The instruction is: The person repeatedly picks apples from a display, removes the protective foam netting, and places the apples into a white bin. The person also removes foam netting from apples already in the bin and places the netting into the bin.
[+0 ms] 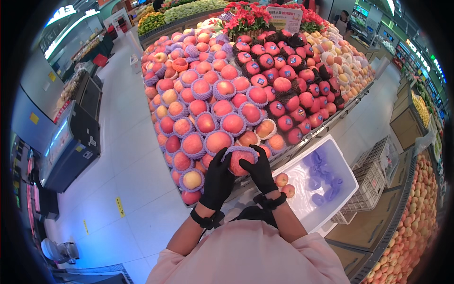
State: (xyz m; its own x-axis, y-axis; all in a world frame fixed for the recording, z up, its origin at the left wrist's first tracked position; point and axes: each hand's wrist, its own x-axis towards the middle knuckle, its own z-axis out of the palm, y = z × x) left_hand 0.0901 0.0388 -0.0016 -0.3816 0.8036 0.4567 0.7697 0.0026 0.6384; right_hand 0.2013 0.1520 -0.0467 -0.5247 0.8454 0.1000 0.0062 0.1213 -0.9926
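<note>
Both of my hands wear black gloves. Between them is a large red apple (241, 164) with a purple foam net around its far side. My left hand (217, 179) grips its left side, and my right hand (260, 172) grips the right. They are over the near edge of a sloping display, where many apples in purple foam nets (232, 123) lie in rows. To the right of my right hand is a white foam box (340, 152) with loose purple nets (321, 168) and two small apples (281, 179) in it.
Dark red apples (284, 122) in black nets fill the display's right part. Red flowers (244, 17) and a sign (283, 19) stand at its far end. Plastic crates (369, 184) are right of the foam box. A person (341, 24) is far off at upper right.
</note>
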